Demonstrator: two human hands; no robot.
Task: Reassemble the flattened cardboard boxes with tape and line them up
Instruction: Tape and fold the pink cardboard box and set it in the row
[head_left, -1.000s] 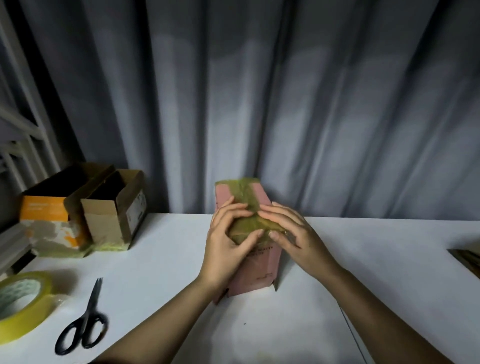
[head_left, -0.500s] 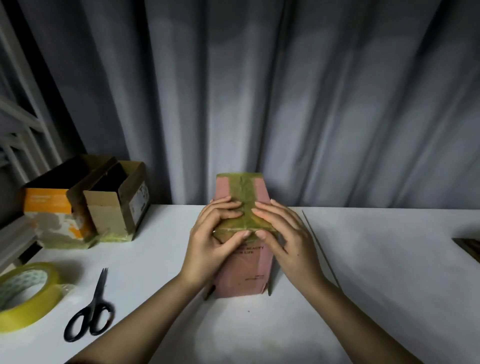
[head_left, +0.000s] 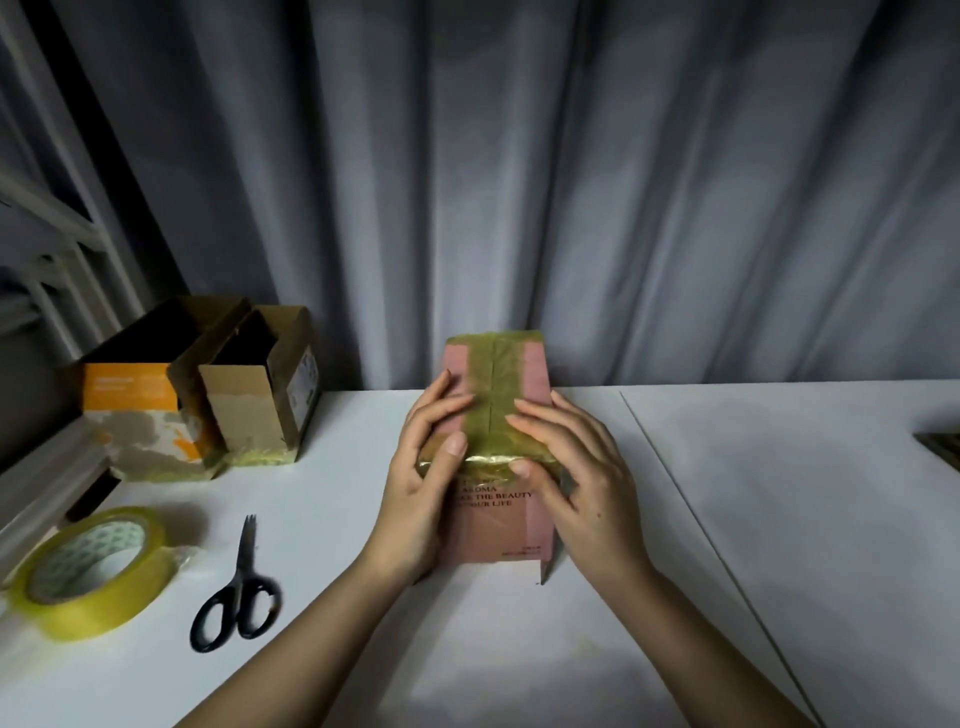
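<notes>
A pink box stands upright at the table's centre, yellowish tape running along its top seam and folding over the near edge, black lettering on its front; at ten o'clock from it, two open-topped boxes stand side by side, touching: an orange-and-white box and a brown box; a roll of yellow tape lies flat at eight o'clock.

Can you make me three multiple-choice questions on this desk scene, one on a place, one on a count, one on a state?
1. Where do the scissors lie?
A. right of the pink box
B. between tape roll and pink box
C. inside a box

2. How many open boxes stand at back left?
A. two
B. four
C. none

3. What are both hands doing?
A. cutting tape
B. pressing tape onto the pink box
C. resting idle

Key: B, the scissors lie between tape roll and pink box; A, orange box, brown box; B, left hand, right hand lie on the tape.
</notes>
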